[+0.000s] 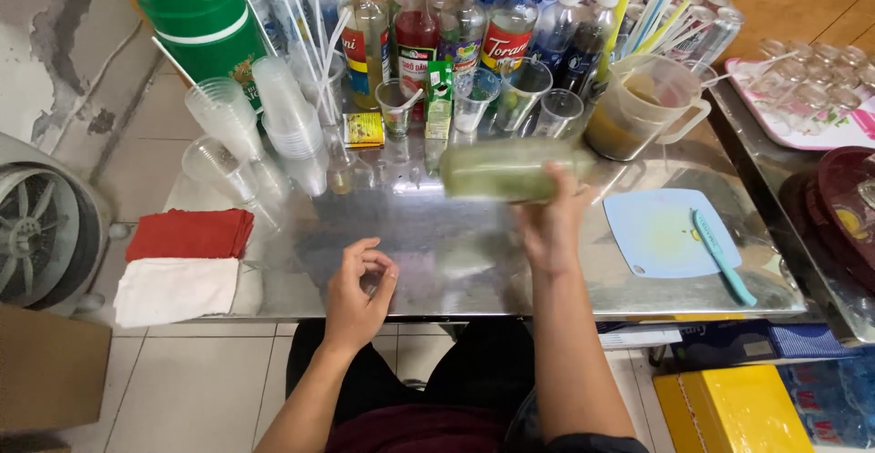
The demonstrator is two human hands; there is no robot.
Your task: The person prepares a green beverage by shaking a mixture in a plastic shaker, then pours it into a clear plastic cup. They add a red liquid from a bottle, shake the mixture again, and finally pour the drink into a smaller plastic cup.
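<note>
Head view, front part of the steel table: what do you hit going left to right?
Folded red cloth on a white cloth → left hand, empty → right hand holding a blurred container of green drink → pale blue cutting board → teal knife.

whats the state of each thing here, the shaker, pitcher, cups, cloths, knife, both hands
shaker: on its side, blurred, gripped by right hand
left hand: empty, fingers curled, over the steel table
pitcher: upright, part full of brownish liquid
plastic cups: stacked, tilted
folded cloths: red beside white, on the table's left edge
knife: lying partly on the blue cutting board
</note>
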